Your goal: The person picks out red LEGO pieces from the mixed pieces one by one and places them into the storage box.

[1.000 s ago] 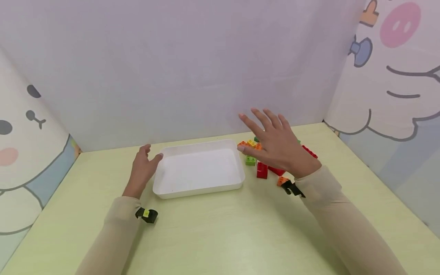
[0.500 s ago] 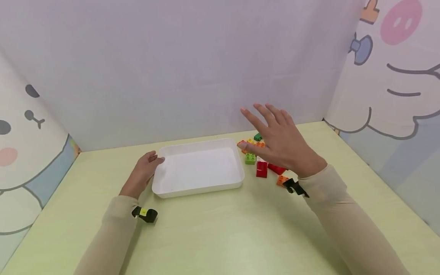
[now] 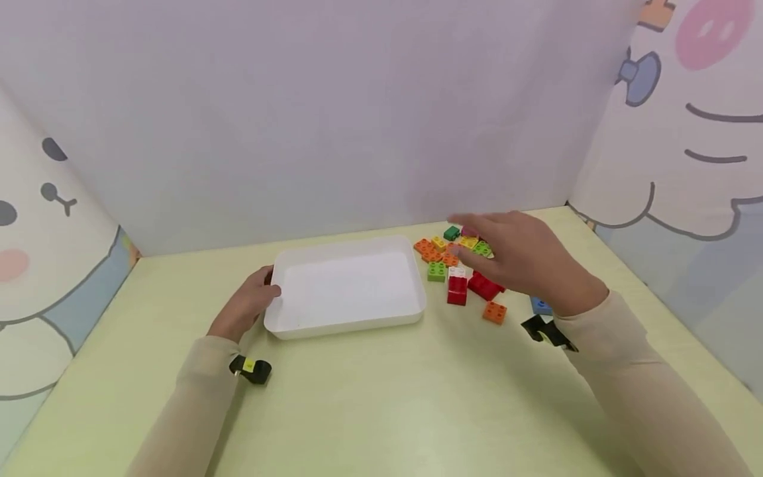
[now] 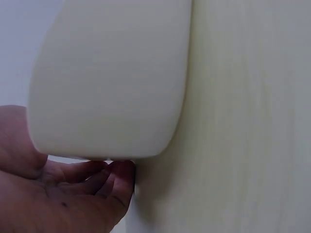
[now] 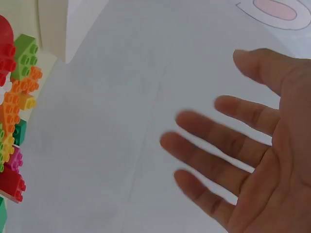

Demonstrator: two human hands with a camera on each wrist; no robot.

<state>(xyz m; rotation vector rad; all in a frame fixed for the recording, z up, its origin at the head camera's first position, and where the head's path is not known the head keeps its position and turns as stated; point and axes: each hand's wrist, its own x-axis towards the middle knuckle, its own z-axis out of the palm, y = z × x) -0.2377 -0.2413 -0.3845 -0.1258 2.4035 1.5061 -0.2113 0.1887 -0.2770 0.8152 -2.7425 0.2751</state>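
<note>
In the head view, my left hand (image 3: 243,307) holds the left end of a shallow white tray (image 3: 346,324), its thumb over the rim. The left wrist view shows the curled fingers (image 4: 119,179) against the outside of the tray's end wall (image 4: 109,82). My right hand (image 3: 530,258) hovers over the toy building bricks right of the tray, with nothing in it. Its fingers (image 5: 218,141) are spread and straight in the right wrist view. Below it lie a light green brick (image 3: 436,271), a red brick (image 3: 457,291) and a red piece (image 3: 484,286) partly hidden by the hand.
An orange brick (image 3: 494,312) lies nearest the front, and a blue brick (image 3: 541,305) shows beside the right wrist. Several orange, yellow and green bricks (image 3: 451,232) cluster toward the back. A pale curtain (image 3: 334,132) rises behind the table (image 3: 369,411), with printed cloth at both sides.
My left hand has gone from loosely beside the tray to gripping its end. The right hand has moved right and lower, uncovering more bricks. The view has shifted slightly.
</note>
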